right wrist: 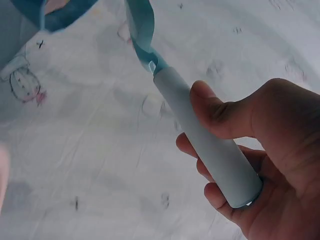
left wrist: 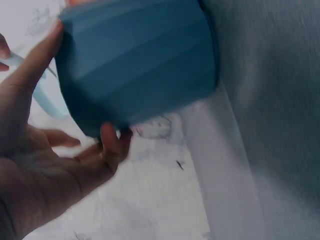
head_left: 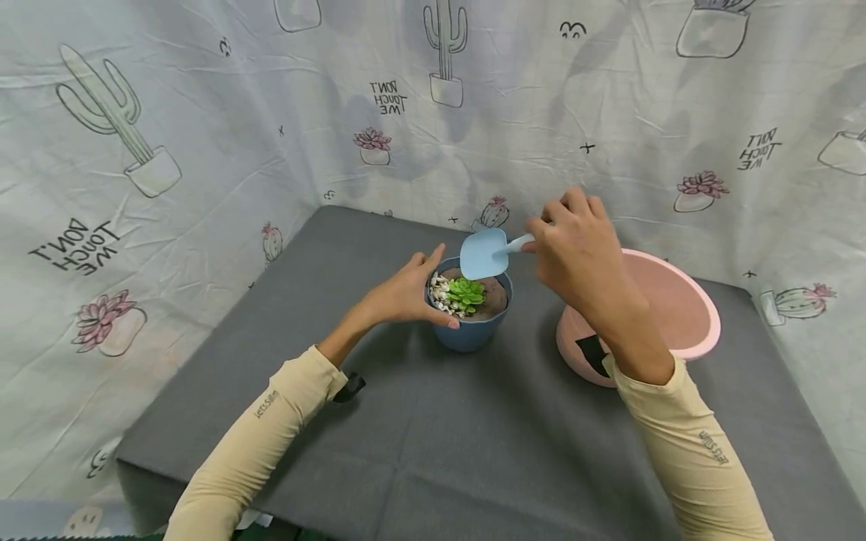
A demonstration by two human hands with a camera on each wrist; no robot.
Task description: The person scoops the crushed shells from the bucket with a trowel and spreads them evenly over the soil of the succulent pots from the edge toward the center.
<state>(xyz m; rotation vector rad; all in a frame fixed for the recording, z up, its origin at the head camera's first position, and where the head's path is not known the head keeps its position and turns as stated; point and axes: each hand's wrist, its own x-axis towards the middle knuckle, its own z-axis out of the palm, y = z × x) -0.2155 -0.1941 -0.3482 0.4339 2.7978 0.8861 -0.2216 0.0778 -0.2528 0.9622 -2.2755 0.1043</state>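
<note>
A blue flower pot [head_left: 467,338] stands on the grey table, holding a small green succulent [head_left: 465,294], white pebbles [head_left: 441,291] at its left and brown soil [head_left: 496,299]. My left hand [head_left: 406,291] grips the pot's left side, thumb at the near rim and fingers at the far side; in the left wrist view the hand [left wrist: 60,165] spans the ribbed pot wall [left wrist: 140,65]. My right hand [head_left: 578,248] holds a light blue hand shovel [head_left: 484,254] by its handle, the blade over the pot's far rim. The right wrist view shows fingers wrapped round the pale handle [right wrist: 205,135].
A larger pink pot [head_left: 710,319] with a wide mouth sits to the right, partly behind my right forearm, a black patch [head_left: 592,353] on its side. Printed cactus cloth [head_left: 237,150] hangs behind and beside the grey table [head_left: 419,436].
</note>
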